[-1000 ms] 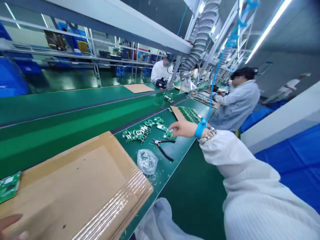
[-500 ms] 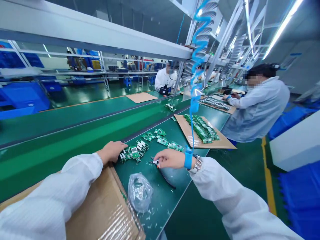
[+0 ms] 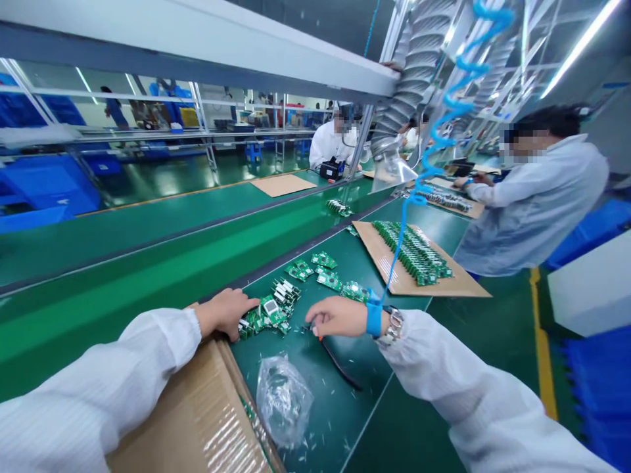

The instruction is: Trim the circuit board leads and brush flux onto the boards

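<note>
At the left end of a pile of green circuit boards (image 3: pixel 269 315), my left hand (image 3: pixel 224 312) is curled over the nearest boards, its index finger stretched along the top. The fingertips under it are partly hidden. To the right of the pile, my right hand (image 3: pixel 340 316) is closed around side cutters (image 3: pixel 342 368), a dark handle sticking out below and an orange spot by the fingers. Their jaws are mostly hidden. A few loose boards (image 3: pixel 329 280) lie beyond my right hand. A blue wrist strap (image 3: pixel 374 316) and a metal watch band circle my right wrist.
A crumpled clear plastic bag (image 3: pixel 283 401) and small clippings lie in front. Stacked cardboard (image 3: pixel 182 414) is under my left forearm. Rows of boards fill a cardboard sheet (image 3: pixel 458 287) farther right. A coiled blue cord (image 3: pixel 444 125) hangs down. A co-worker (image 3: pixel 542 197) works at right.
The view has shifted slightly. The cutters' tip and white part, which showed at my right fingertips, are now mostly covered by the hand. My left hand stays at the pile.
</note>
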Motion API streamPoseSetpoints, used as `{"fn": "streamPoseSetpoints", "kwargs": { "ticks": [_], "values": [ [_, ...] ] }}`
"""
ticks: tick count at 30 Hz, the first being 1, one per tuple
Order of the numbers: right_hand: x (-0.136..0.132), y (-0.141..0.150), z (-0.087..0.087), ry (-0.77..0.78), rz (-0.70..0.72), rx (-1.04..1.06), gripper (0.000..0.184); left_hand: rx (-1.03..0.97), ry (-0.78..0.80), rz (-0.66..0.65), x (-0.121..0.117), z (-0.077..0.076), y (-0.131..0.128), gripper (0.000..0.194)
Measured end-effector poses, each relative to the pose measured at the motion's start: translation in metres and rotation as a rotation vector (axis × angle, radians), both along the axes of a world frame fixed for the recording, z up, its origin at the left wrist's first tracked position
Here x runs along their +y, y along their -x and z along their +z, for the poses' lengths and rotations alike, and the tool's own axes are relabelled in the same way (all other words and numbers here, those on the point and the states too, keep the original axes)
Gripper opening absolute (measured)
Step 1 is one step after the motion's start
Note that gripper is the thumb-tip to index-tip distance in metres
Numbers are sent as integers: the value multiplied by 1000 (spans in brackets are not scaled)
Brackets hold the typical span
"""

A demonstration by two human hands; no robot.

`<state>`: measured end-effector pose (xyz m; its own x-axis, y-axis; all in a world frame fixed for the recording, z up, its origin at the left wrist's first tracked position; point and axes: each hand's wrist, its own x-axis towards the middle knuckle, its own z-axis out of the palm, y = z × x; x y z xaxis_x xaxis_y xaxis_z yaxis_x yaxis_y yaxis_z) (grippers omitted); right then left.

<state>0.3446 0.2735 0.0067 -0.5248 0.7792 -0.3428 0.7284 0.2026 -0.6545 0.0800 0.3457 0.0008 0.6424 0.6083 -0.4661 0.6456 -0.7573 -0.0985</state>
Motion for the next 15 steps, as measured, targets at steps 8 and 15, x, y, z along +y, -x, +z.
{"fn": "streamPoseSetpoints", "kwargs": {
  "ticks": [8,15],
  "values": [
    [6,33,5,-6,77,8,33,-69,-1,-71,-6,0,6,56],
    [8,49,3,-30,98,-11,31,-78,-4,-103,-15,3,11,42]
  ]
}}
